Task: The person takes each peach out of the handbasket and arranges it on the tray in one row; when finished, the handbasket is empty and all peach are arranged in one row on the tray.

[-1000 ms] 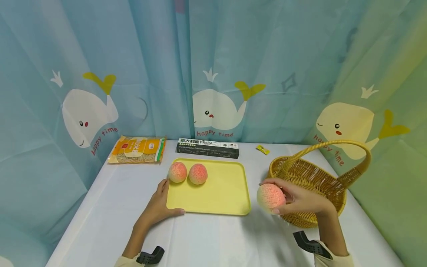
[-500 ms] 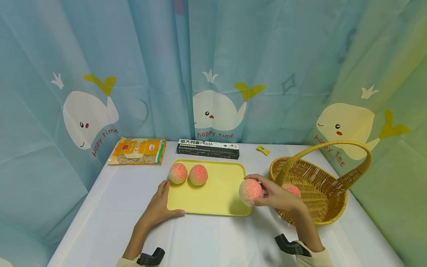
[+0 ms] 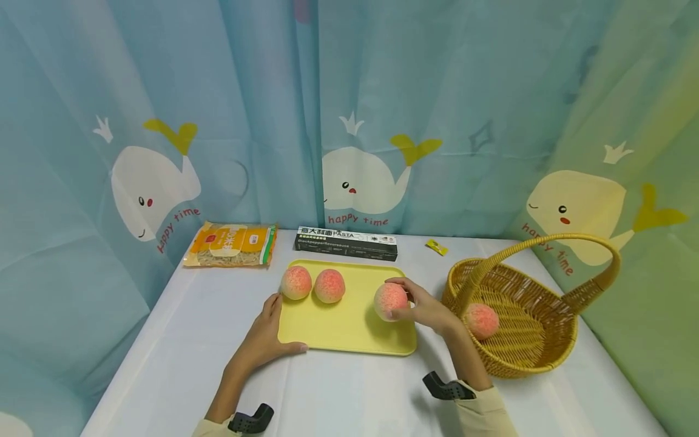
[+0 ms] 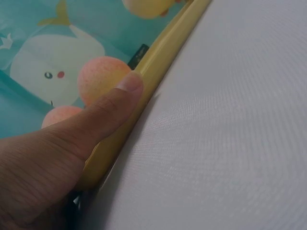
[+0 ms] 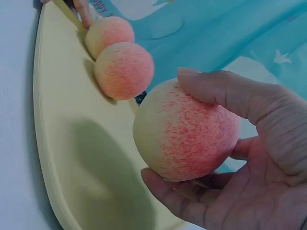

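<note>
In the head view my right hand [image 3: 423,306] holds a pink-and-cream peach [image 3: 391,301] over the right part of a yellow tray [image 3: 349,337]. The right wrist view shows the thumb on one side of this peach [image 5: 184,132] and curled fingers on the other, with its shadow on the tray. Two more peaches, one at the tray's back left corner [image 3: 297,283] and one beside it [image 3: 330,286], lie on the tray. My left hand [image 3: 266,337] rests against the tray's front left corner, its straight thumb along the front rim. Another peach [image 3: 482,321] lies inside a wicker basket [image 3: 524,364].
The basket, with its tall arched handle [image 3: 546,238], stands right of the tray. Behind the tray are a pasta box [image 3: 346,244], an orange food bag [image 3: 232,245] and a small yellow packet [image 3: 436,247]. A whale-print curtain [image 3: 273,121] closes off the back.
My right hand has carried its peach leftward from beside the basket to above the tray. The peach in the basket has come into view. My left hand stays at the tray's corner.
</note>
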`<state>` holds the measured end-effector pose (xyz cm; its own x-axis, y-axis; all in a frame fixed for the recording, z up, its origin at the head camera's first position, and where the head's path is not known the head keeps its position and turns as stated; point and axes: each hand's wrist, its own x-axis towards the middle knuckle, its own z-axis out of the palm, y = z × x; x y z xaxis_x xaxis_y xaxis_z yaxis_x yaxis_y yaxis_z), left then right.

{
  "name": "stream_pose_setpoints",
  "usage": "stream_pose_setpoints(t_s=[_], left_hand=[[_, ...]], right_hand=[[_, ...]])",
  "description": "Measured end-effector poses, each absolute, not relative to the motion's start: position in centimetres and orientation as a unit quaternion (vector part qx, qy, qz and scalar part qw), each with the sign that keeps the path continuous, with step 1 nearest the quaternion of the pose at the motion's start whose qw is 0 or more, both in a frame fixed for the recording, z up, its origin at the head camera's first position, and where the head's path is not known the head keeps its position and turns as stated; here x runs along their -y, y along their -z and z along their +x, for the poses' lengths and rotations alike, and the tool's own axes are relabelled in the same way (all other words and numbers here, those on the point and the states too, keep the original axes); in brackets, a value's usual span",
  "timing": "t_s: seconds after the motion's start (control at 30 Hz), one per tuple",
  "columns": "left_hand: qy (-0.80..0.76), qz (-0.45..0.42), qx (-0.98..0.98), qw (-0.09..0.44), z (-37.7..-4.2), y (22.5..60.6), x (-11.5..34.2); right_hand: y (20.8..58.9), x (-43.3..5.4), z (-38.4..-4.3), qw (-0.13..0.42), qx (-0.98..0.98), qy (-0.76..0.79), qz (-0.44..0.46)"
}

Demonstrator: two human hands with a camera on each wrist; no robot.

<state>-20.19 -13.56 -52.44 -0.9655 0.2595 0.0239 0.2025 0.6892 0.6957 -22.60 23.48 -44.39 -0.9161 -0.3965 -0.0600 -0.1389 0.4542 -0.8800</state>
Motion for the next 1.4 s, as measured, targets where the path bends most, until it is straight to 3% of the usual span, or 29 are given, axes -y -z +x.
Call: stream_pose_setpoints(t_s=[0.43,0.97,1.4], left_hand=[[-0.370,0.128,-0.919,0.044,-20.1,52.3,13.5],[-0.376,0.126,-0.917,0.045,-20.2,52.4,13.4],[-0.375,0.135,-0.916,0.041,-20.1,52.3,13.5]], right_hand=[[47.1,-20.5,-26.1,0.149,-0.836,0.515,-0.119],[48.1,-19.4,-26.4,0.103,-0.843,0.521,-0.085],[48.7,-19.0,-26.5,0.066,-0.857,0.499,-0.108]])
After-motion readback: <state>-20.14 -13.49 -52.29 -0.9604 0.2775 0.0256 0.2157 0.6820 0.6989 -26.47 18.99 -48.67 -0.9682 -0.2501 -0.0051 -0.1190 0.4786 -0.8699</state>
